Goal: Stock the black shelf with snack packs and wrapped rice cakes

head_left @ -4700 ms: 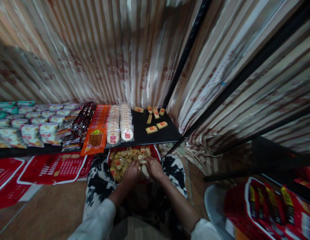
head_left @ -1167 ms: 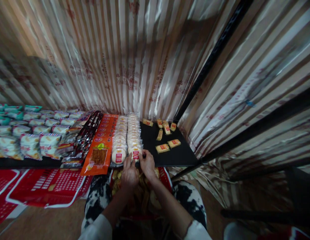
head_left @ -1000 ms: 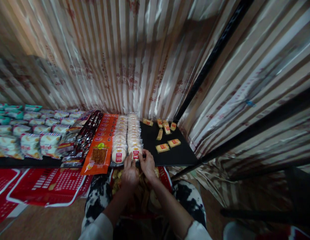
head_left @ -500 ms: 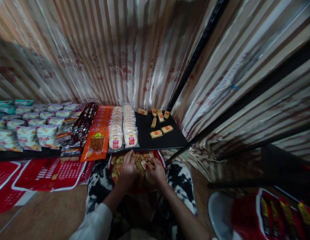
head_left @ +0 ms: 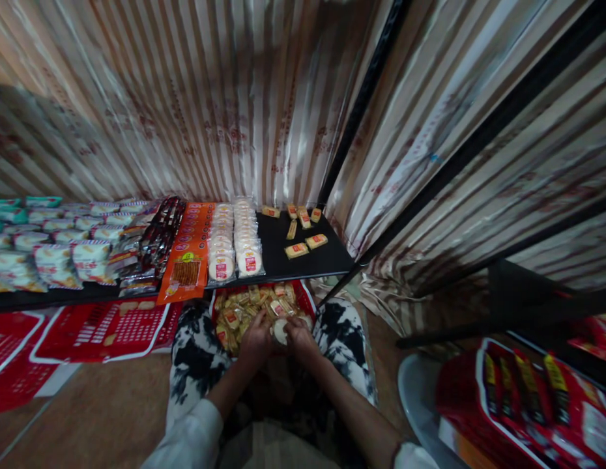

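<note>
A red basket between my knees holds a heap of small yellow-wrapped biscuit packets. Low over its near side, my right hand pinches a round, pale rice cracker packet. My left hand is closed at the left edge of that same packet, its fingertips partly hidden. On the black shelf beyond the basket, several yellow biscuit packets lie scattered. Left of them stand two rows of round rice cracker packets.
An orange snack bag, dark-wrapped snacks and white snack bags fill the shelf's left. Black metal bars slant at right. Another red basket with snack bags stands on the right. Red baskets sit below left.
My hands have drawn down toward me, away from the shelf edge, uncovering more of the heap. The round pale packet now shows between them. The view has shifted slightly.
</note>
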`<state>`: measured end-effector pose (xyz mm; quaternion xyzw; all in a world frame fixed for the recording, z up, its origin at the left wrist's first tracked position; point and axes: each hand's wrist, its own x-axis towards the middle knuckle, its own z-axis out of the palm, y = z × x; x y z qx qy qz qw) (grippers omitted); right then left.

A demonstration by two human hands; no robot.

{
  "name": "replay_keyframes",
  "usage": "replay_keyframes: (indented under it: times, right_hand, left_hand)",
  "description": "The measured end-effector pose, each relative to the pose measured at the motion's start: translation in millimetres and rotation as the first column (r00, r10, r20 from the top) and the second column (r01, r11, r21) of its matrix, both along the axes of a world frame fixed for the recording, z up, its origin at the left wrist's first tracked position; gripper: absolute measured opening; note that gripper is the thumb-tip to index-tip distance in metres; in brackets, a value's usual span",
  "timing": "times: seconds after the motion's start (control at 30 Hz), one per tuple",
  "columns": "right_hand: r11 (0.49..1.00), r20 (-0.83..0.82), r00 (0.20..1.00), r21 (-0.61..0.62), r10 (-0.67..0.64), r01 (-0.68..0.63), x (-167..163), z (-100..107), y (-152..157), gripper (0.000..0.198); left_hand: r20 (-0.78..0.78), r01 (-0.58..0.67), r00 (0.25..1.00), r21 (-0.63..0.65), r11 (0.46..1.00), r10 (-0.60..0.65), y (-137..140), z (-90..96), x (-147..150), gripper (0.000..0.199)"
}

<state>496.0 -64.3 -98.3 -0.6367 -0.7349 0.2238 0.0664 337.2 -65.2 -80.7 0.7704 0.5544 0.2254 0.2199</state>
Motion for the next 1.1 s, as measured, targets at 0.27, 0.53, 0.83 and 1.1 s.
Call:
replay_keyframes:
  times: [0.27,0.53,0.83,1.1]
  right_hand:
    - [0.964,-0.120,0.968,0.123,-0.222,0.236,9.6,-9.0,5.2,0.043]
    - [0.918,-0.369,0.873,0.105,-0.321,0.382,11.3,-12.7,15.1,0.049]
    - [0.820,-0.767,0.451,-0.166,-0.456,0.548,7.3,22.3,27.7,0.052]
    - [0.844,-0.840,0.397,-0.127,-0.371,0.521,-14.6,38.6,30.9,0.046]
  left_hand:
    - [-0.013,0.008,1.000,0.030,1.000,-0.008,-1.7,-5.4,-1.7,0.030]
    - [0.022,0.001,1.000,-0.021,1.000,0.000,-2.6,-8.3,1.3,0.032]
    - [0.139,-0.041,0.990,0.051,0.998,0.034,-1.8,-3.1,-3.5,0.032]
    - [0.204,-0.033,0.978,-0.011,0.999,0.035,-3.0,5.5,9.9,0.056]
